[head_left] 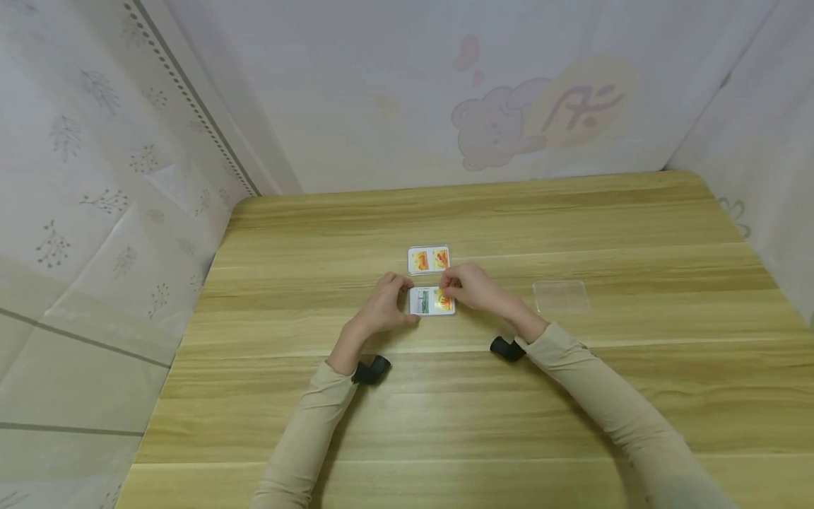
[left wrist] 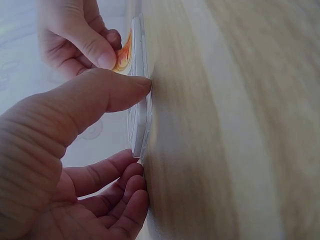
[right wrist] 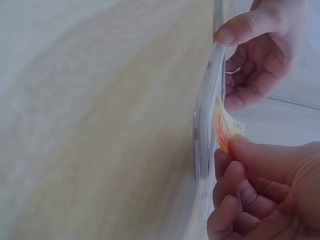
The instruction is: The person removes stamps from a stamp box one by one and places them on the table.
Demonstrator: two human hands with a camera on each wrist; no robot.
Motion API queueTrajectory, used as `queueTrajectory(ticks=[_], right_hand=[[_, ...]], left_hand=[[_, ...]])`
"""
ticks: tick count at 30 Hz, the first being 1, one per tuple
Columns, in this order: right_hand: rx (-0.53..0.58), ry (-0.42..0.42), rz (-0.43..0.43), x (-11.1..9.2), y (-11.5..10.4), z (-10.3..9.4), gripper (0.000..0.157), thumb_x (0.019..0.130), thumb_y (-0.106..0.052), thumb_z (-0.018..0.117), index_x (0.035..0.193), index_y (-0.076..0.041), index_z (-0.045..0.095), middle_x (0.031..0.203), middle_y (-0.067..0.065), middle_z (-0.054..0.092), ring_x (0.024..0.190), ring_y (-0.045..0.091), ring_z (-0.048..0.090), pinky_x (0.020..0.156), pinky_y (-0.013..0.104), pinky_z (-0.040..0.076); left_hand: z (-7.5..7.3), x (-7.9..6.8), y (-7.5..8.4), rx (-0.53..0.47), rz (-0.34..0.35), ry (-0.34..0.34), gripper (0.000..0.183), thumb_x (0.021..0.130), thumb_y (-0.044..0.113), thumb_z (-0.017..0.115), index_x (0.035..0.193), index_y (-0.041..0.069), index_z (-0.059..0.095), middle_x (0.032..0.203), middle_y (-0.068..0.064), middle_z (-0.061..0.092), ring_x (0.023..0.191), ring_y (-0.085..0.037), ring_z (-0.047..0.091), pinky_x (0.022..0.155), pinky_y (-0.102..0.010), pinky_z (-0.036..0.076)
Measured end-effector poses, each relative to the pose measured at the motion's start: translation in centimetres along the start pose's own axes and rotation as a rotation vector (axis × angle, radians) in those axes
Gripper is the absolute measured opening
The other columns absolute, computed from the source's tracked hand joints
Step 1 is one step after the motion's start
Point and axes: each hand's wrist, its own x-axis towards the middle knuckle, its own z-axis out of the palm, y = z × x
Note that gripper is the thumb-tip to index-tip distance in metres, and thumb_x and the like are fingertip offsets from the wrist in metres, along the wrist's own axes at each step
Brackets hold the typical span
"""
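Note:
A flat clear plastic case with a white insert (head_left: 433, 301) lies on the table between both hands. On its left half is a green and white stamp (head_left: 423, 302). My left hand (head_left: 384, 305) holds the case's left end, thumb on the near edge and fingers at the far edge. My right hand (head_left: 475, 286) pinches an orange and yellow stamp (right wrist: 222, 125) between thumb and forefinger, over the case's right half. In both wrist views this stamp bends up from the case. The right hand's thumb and forefinger cover part of it in the head view.
Just beyond the hands lies a second case (head_left: 432, 260) with two orange stamps in it. To the right of the right hand is a clear plastic cover (head_left: 562, 297). All of it lies on a wood-grain table (head_left: 439, 417), with patterned curtains (head_left: 356, 92) behind and at the sides.

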Motion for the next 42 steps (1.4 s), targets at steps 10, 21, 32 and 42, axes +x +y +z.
queueTrajectory(ticks=[10,21,32,42], right_hand=[[0.107,-0.003,0.063,-0.4,0.0,-0.5,0.010,0.090,-0.002,0.058,0.084,0.002,0.066,0.074,0.005,0.059,0.067,0.013,0.046,0.061,0.024,0.038],[0.123,0.005,0.112,-1.0,0.2,-1.2,0.013,0.091,-0.004,0.056,0.090,0.003,0.067,0.079,0.006,0.062,0.069,0.014,0.047,0.062,0.025,0.039],[0.109,0.021,0.135,-1.8,0.6,-1.9,0.013,0.092,-0.004,0.055,0.091,0.002,0.067,0.080,0.007,0.062,0.068,0.014,0.047,0.060,0.025,0.038],[0.105,0.046,0.144,-2.6,1.2,-2.8,0.014,0.092,-0.004,0.055,0.094,0.003,0.067,0.086,0.010,0.065,0.075,0.017,0.051,0.068,0.028,0.043]], left_hand=[[0.0,0.0,0.0,0.008,0.007,0.005,0.057,0.068,0.007,0.081,0.115,-0.010,0.054,0.107,-0.016,0.049,0.102,-0.028,0.046,0.093,-0.038,0.040],[0.0,0.0,0.0,0.005,0.009,0.007,0.057,0.067,0.006,0.081,0.114,-0.010,0.054,0.107,-0.016,0.049,0.102,-0.029,0.046,0.094,-0.039,0.040],[0.1,0.0,0.0,0.015,0.016,0.012,0.056,0.067,0.006,0.082,0.113,-0.010,0.054,0.106,-0.016,0.049,0.101,-0.028,0.046,0.093,-0.038,0.041],[0.0,0.0,0.0,0.018,0.025,0.016,0.055,0.067,0.007,0.081,0.113,-0.010,0.054,0.105,-0.016,0.050,0.099,-0.028,0.046,0.092,-0.039,0.041]])
